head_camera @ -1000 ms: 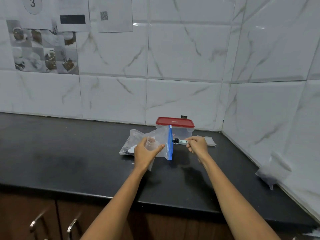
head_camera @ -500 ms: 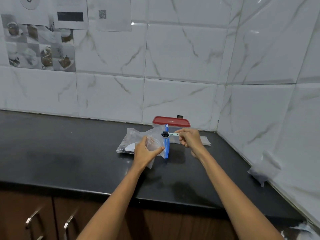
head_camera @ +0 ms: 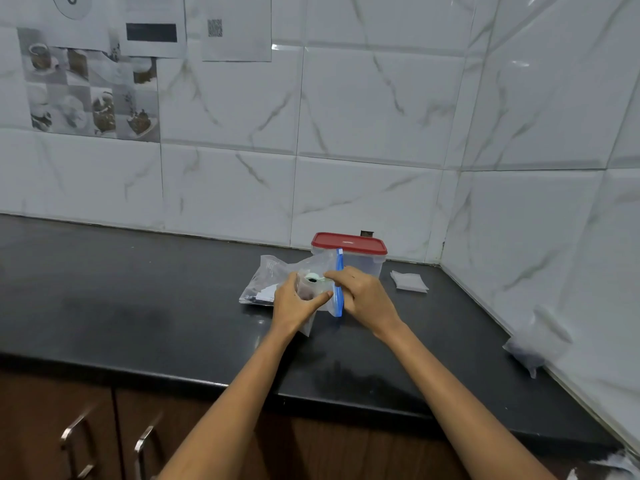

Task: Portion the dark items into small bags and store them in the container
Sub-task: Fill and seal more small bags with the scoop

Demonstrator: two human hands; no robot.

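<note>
At the bottom of the frame I see cabinet handles (head_camera: 143,448), cut off by the edge. Mid-frame on the black counter (head_camera: 138,306), my left hand (head_camera: 294,303) curls round a small clear bag (head_camera: 311,289). My right hand (head_camera: 367,296) pinches a pale spoon (head_camera: 313,279) holding dark items (head_camera: 314,279) over its mouth; the handle is mostly hidden. Behind lies a larger bag (head_camera: 266,278), contents blurry. Farther back stands the red-lidded container (head_camera: 349,249), closed.
</note>
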